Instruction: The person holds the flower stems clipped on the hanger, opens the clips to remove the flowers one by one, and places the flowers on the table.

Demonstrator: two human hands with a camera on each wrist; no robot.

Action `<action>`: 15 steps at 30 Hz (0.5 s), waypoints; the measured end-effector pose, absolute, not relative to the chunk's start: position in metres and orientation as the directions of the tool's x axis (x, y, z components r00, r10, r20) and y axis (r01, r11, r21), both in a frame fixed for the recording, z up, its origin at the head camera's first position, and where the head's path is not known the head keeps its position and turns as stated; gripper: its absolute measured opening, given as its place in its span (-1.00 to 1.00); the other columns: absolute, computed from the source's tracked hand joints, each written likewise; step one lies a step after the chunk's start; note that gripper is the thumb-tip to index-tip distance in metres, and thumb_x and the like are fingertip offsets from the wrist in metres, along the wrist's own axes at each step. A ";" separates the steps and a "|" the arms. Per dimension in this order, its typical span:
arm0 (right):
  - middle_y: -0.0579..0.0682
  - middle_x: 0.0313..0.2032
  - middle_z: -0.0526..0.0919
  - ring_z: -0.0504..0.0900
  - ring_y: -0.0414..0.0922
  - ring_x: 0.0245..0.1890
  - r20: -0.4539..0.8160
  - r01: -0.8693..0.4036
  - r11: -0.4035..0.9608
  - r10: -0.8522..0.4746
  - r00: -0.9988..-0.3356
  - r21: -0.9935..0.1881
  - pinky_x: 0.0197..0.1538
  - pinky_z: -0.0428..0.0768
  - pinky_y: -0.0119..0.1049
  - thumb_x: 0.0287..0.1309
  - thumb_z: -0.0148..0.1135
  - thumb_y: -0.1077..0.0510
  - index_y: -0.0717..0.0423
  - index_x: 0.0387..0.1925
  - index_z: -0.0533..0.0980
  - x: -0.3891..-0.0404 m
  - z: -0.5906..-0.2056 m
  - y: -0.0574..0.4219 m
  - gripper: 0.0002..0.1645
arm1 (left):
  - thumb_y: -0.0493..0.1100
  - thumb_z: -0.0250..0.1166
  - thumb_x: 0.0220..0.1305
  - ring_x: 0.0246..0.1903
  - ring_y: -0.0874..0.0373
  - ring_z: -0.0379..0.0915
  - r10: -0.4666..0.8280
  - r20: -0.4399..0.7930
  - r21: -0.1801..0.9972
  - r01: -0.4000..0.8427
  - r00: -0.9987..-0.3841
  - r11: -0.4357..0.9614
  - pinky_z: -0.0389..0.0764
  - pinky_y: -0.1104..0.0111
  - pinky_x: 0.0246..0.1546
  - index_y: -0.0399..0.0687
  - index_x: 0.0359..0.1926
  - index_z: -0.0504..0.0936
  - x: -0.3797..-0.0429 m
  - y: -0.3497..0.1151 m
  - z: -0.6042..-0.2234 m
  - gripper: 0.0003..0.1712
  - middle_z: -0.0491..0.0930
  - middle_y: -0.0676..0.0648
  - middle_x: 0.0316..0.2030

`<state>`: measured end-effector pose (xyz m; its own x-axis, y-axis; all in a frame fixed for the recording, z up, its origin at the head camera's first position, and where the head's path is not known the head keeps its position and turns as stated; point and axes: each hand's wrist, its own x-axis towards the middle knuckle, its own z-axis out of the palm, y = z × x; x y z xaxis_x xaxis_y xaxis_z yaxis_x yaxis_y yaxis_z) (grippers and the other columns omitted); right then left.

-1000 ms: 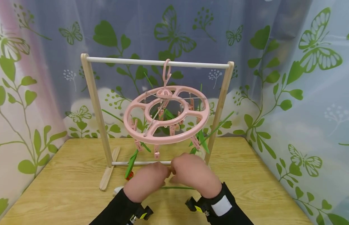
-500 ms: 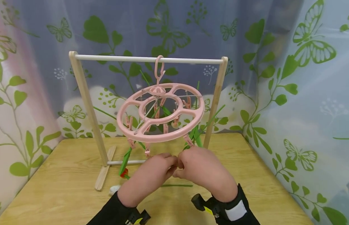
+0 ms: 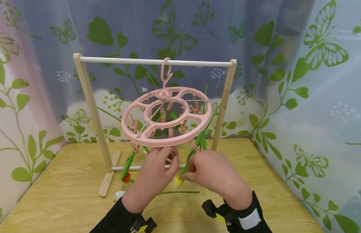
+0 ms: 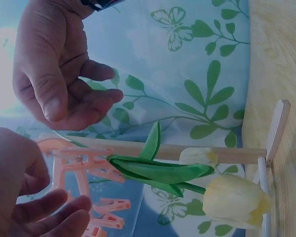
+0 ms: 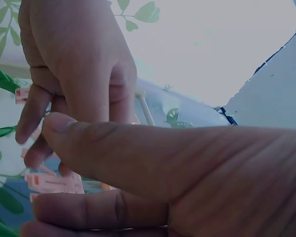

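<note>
A pink round clip hanger [image 3: 166,139] hangs with several clothespins below its rings. My left hand [image 3: 157,170] is just under the front rim, its fingers loosely bent with nothing between them. Lower right of it, my right hand [image 3: 212,173] is beside a yellow tulip [image 3: 177,183]; in the left wrist view the fingers of this hand [image 4: 64,74] are relaxed and hold nothing. There the pale yellow tulip [image 4: 234,200] hangs bloom down, its green leaves at a pink clothespin [image 4: 89,160]. The right wrist view has my right thumb [image 5: 61,123] and fingers extended near the clothespins.
A wooden stand with a white top bar [image 3: 125,61] carries the hanger. A red tulip [image 3: 126,178] hangs at the left. On the wooden table [image 3: 70,187] lie a white tulip [image 3: 119,195] and a green stem [image 3: 183,192]. Patterned curtains [image 3: 285,97] surround the table.
My hands were together in front of the hanger and are now apart. The left hand has moved up toward the rim, and the yellow tulip has come into sight between them.
</note>
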<state>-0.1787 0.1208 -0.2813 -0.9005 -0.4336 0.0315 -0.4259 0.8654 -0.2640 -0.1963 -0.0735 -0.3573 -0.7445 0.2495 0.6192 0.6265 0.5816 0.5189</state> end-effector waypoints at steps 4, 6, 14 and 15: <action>-0.19 -0.75 0.38 0.44 -0.16 -0.68 0.060 -0.390 0.885 -0.388 -0.920 -0.254 -0.51 0.28 -0.30 0.30 0.57 -0.16 -0.12 -0.69 0.58 -0.181 -0.280 0.127 -0.48 | -0.28 0.32 0.56 -0.12 0.16 0.73 0.191 0.677 0.489 0.628 -0.711 0.605 0.79 0.29 -0.13 -0.04 -0.01 0.62 -0.197 -0.074 -0.358 -0.91 0.62 -0.05 -0.08; -0.20 -0.76 0.33 0.41 -0.17 -0.69 0.071 -0.359 0.900 -0.352 -0.933 -0.246 -0.51 0.25 -0.31 0.34 0.53 -0.18 -0.11 -0.70 0.57 -0.183 -0.279 0.130 -0.45 | -0.26 0.31 0.57 -0.13 0.15 0.73 0.161 0.691 0.497 0.625 -0.704 0.601 0.79 0.25 -0.15 -0.05 -0.01 0.61 -0.197 -0.074 -0.358 -0.92 0.62 -0.06 -0.09; -0.17 -0.76 0.31 0.34 -0.15 -0.71 0.102 -0.257 0.903 -0.237 -0.966 -0.344 -0.54 0.24 -0.30 0.45 0.38 -0.31 -0.10 -0.70 0.58 -0.198 -0.280 0.138 -0.36 | -0.22 0.32 0.58 -0.15 0.19 0.65 0.031 0.666 0.604 0.564 -0.745 0.564 0.68 0.29 -0.22 -0.16 0.22 0.48 -0.193 -0.074 -0.362 -0.68 0.53 -0.11 0.01; -0.17 -0.75 0.33 0.37 -0.15 -0.70 0.104 -0.258 0.897 -0.236 -0.966 -0.359 -0.52 0.27 -0.29 0.46 0.37 -0.30 -0.10 -0.67 0.60 -0.201 -0.280 0.138 -0.38 | -0.21 0.32 0.58 -0.15 0.20 0.62 0.014 0.660 0.618 0.554 -0.751 0.558 0.66 0.31 -0.23 -0.18 0.27 0.43 -0.193 -0.074 -0.363 -0.61 0.50 -0.13 0.04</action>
<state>-0.2010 0.1382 -0.2803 -0.9661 -0.2365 0.1040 -0.2582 0.8970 -0.3587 -0.1932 -0.0736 -0.3630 -0.7510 0.0138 0.6601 0.5538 0.5576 0.6184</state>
